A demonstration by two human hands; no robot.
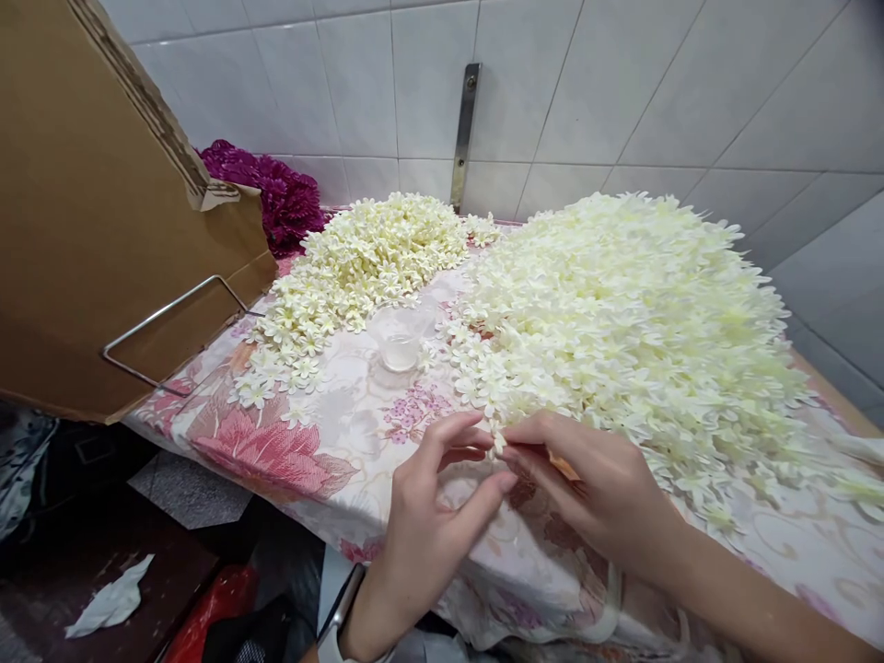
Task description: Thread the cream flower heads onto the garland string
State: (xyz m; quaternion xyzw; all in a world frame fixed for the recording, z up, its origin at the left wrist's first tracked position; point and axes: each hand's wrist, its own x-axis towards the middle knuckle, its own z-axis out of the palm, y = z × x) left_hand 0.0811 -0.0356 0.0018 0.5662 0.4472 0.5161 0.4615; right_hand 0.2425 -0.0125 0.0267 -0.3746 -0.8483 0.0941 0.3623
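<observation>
In the head view, a small white artificial flower [498, 442] is pinched between the thumb and index finger of my right hand [594, 479]. Just left of it is my left hand [435, 516], its fingers curved and its thumb held apart. Its fingertips come up to the flower's left side; whether they touch it I cannot tell. Right behind the hands spreads a large pile of white flowers [622, 313]. A second pile of cream flowers [387, 249] lies farther left. Between the piles stands a small clear plastic cup [399, 352].
A flowered tablecloth [373, 460] covers the table, which meets a tiled wall [552, 83] with a metal bracket [466, 129]. At left are a cardboard box [103, 203], a wire frame [166, 313] and purple flowers [276, 193]. Below lies crumpled tissue [112, 599].
</observation>
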